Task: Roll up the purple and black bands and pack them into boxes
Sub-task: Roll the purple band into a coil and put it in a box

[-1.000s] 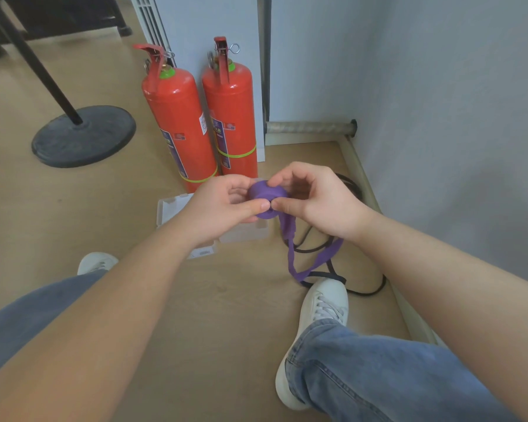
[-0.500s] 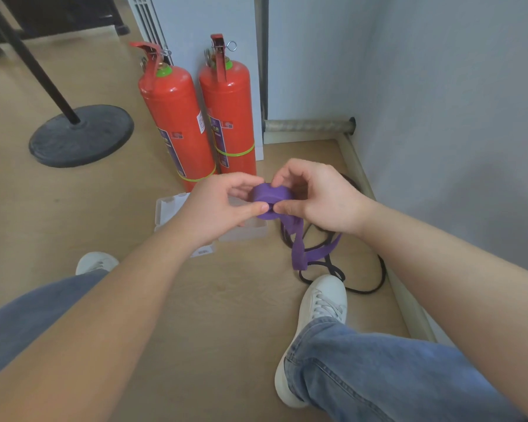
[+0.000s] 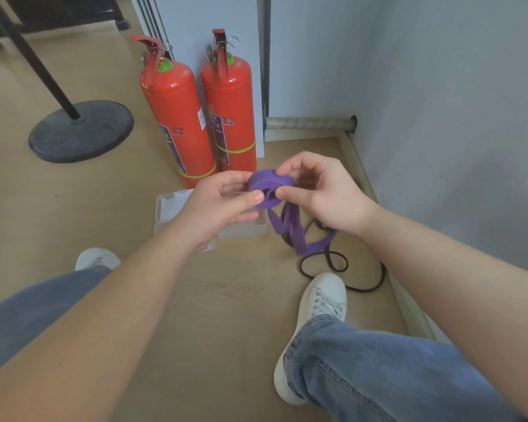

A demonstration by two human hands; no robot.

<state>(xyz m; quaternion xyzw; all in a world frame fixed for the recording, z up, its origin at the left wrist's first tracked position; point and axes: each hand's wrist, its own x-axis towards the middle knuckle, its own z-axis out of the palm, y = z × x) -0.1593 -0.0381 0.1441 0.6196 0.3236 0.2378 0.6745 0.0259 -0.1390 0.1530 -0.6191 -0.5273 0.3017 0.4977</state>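
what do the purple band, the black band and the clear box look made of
Flat purple band: likely rubber or latex, matte; it coils tightly and its loose tail hangs limp. Thin black band: probably rubber too, dull, lying in soft loops on the floor. Clear rectangular box: seemingly rigid transparent plastic, slightly glossy; the floor shows through it.

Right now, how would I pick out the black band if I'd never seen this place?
From the two red fire extinguishers, look along the floor to the white shoe by the right-hand wall. Just beyond its toe lies the black band, in loose loops. Unlike the wide purple band held by the left hand and right hand, it is thin and dark.
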